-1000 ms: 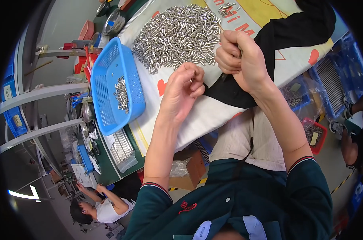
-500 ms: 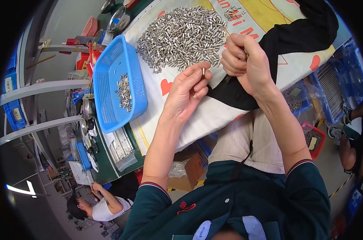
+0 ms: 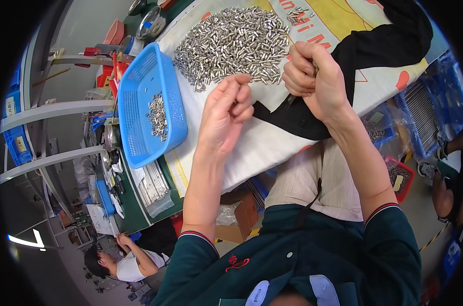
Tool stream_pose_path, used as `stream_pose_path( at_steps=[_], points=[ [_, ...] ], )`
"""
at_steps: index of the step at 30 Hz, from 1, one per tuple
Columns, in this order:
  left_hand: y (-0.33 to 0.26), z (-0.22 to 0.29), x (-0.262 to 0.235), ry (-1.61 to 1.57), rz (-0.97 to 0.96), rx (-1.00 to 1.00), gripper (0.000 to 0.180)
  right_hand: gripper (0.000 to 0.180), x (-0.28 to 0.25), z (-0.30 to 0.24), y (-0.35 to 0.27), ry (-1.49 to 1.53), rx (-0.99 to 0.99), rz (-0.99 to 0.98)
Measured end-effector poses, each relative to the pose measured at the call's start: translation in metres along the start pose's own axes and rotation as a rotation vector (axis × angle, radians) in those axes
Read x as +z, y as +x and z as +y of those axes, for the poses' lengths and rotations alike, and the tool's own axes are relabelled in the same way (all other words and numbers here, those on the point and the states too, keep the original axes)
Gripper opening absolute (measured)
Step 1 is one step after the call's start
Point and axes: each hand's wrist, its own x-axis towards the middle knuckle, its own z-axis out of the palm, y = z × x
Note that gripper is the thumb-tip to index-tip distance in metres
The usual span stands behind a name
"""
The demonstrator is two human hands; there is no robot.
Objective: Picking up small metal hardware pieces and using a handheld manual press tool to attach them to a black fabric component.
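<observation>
My left hand (image 3: pixel 224 112) is closed in a pinch, thumb against the fingers, just below a heap of small silver metal pins (image 3: pixel 231 46). Whatever lies between those fingertips is hidden. My right hand (image 3: pixel 315 79) makes a fist to the right of the heap; a bit of grey shows within its curled fingers, too small to name. A black cloth (image 3: pixel 298 118) runs from beside my left fingers, beneath my right hand and off to the upper right. Left of my left hand, a blue perforated basket (image 3: pixel 178 115) holds a smaller lot of pins (image 3: pixel 158 117).
A white printed cloth (image 3: pixel 252 158) covers the table. Long metal rods (image 3: pixel 152 186) lie in a plastic bag below the basket. Another person (image 3: pixel 132 265) sits at lower left. At right stand a red bin (image 3: pixel 407 183) and a blue crate of rods (image 3: pixel 420 115).
My left hand has moved left, away from my right hand. The small metal pin seen in its fingertips before is now out of sight. My right fist has stayed in place.
</observation>
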Motion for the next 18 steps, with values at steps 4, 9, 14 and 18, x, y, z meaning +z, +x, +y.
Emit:
stream_pose_path(
  at_steps=[4, 9, 14, 18],
  points=[
    [-0.011, 0.041, -0.01, 0.74, 0.498, 0.748, 0.018, 0.036, 0.0, 0.002, 0.001, 0.008, -0.001, -0.007],
    [-0.025, 0.084, -0.066, 1.51, 0.93, 0.876, 0.021, 0.036, 0.002, 0.001, 0.001, -0.007, -0.004, -0.006],
    [-0.021, 0.074, -0.071, 1.994, 0.887, 1.058, 0.021, 0.036, 0.002, 0.002, 0.002, -0.004, -0.008, -0.004],
    [-0.013, 0.048, -0.025, 1.597, 0.542, 0.788, 0.007, 0.036, 0.0, 0.002, 0.002, 0.003, -0.021, -0.017]
  ],
)
